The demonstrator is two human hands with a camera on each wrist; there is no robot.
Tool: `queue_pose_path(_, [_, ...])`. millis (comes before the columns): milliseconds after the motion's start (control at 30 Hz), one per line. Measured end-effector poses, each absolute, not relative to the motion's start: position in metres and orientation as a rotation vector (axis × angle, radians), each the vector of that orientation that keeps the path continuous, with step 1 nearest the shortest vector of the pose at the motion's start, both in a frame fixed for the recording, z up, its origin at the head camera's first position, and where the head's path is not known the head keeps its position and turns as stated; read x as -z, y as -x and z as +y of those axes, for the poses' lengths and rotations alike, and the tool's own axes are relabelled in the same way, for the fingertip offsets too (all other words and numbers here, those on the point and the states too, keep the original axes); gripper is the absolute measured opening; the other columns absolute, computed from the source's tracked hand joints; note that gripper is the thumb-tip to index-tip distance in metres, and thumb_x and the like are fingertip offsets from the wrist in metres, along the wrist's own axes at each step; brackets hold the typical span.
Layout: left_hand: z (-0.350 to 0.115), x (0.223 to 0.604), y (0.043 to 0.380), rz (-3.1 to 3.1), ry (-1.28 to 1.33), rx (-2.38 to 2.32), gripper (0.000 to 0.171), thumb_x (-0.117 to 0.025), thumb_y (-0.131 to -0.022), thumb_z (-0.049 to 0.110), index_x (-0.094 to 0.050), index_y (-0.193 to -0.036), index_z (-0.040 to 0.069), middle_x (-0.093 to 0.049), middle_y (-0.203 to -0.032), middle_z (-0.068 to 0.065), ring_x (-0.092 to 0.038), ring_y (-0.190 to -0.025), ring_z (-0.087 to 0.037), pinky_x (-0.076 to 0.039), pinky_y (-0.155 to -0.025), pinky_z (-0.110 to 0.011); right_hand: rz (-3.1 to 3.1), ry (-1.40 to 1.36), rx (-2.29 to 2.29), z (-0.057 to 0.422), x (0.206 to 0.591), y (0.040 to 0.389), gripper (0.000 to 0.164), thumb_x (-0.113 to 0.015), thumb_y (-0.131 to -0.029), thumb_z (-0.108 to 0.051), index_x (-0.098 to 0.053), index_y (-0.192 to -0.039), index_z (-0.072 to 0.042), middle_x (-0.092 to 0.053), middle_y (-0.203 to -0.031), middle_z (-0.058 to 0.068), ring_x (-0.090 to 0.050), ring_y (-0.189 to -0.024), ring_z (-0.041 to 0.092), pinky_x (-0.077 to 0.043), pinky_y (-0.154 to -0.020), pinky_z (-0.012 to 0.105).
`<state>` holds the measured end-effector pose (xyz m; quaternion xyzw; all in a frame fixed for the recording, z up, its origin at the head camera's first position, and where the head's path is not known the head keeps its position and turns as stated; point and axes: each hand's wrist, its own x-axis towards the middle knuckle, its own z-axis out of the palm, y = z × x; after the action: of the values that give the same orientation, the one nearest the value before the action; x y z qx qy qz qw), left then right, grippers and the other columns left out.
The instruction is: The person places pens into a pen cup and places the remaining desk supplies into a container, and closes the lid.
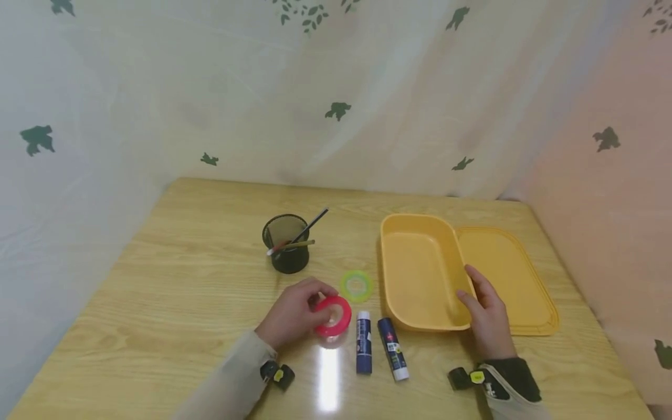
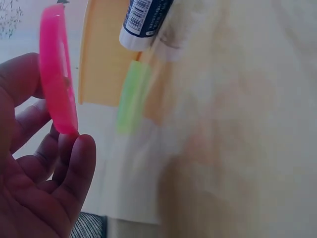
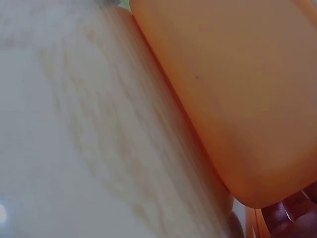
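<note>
My left hand (image 1: pixel 294 312) pinches a pink tape roll (image 1: pixel 343 321) between thumb and fingers, just above the table. In the left wrist view the tape roll (image 2: pixel 55 74) stands on edge between the fingertips. My right hand (image 1: pixel 489 321) grips the right rim of a yellow plastic box (image 1: pixel 420 280), thumb inside and fingers outside. The right wrist view shows the box (image 3: pixel 237 99) from its outer side, with part of the hand below. A green tape roll (image 1: pixel 368 286) lies between the left hand and the box. Two glue sticks (image 1: pixel 364 344) lie in front of the box.
A black mesh pen holder (image 1: pixel 290 261) with a few pens stands at the back left. Right of the box lies a flat yellow lid (image 1: pixel 504 280), partly under the box's edge. The wooden table (image 1: pixel 184 280) meets a patterned curtain (image 1: pixel 252 116) behind.
</note>
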<state>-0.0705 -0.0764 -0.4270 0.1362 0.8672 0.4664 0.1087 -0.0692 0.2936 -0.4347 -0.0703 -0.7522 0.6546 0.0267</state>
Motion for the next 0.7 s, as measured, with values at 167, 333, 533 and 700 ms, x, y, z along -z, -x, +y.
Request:
queue_pose_path(167, [-0.063, 0.418, 0.076, 2.584, -0.473, -1.375, 0.026, -0.075, -0.085, 0.015, -0.072, -0.110, 0.018, -0.062, -0.096, 0.010, -0.057, -0.081, -0.012, -0.052, -0.072, -0.027, -2.335, 0.210, -2.014, 0.295, 0.434, 0.069, 0.058, -0.053, -0.103, -0.005, -0.030, -0.156, -0.002, -0.019, -0.166, 0.014, -0.013, -0.153, 0.018, -0.023, -0.114, 0.013])
queue_pose_path(333, [-0.048, 0.408, 0.080, 2.592, -0.538, -1.411, 0.027, -0.073, -0.084, 0.013, -0.072, -0.111, 0.018, -0.061, -0.094, 0.010, -0.057, -0.078, -0.012, -0.053, -0.069, -0.027, -2.365, 0.176, -1.980, 0.294, 0.434, 0.068, 0.058, -0.054, -0.103, -0.010, -0.031, -0.156, -0.003, -0.020, -0.165, 0.015, -0.014, -0.153, 0.018, -0.026, -0.111, 0.010])
queue_pose_path(533, [-0.029, 0.396, 0.086, 2.598, -0.582, -1.379, 0.027, -0.074, -0.084, 0.015, -0.073, -0.110, 0.019, -0.061, -0.095, 0.011, -0.057, -0.079, -0.010, -0.052, -0.069, -0.026, -2.368, 0.197, -1.972, 0.294, 0.434, 0.068, 0.058, -0.055, -0.103, -0.009, -0.032, -0.156, -0.004, -0.021, -0.165, 0.013, -0.017, -0.152, 0.016, -0.028, -0.110, 0.010])
queue_pose_path(700, [-0.015, 0.389, 0.090, 2.573, -0.617, -1.362, 0.027, -0.075, -0.085, 0.016, -0.073, -0.112, 0.019, -0.062, -0.099, 0.011, -0.058, -0.083, -0.010, -0.052, -0.072, -0.026, -2.374, 0.216, -1.965, 0.294, 0.434, 0.069, 0.058, -0.054, -0.103, -0.008, -0.032, -0.156, -0.004, -0.022, -0.165, 0.012, -0.016, -0.152, 0.017, -0.026, -0.111, 0.010])
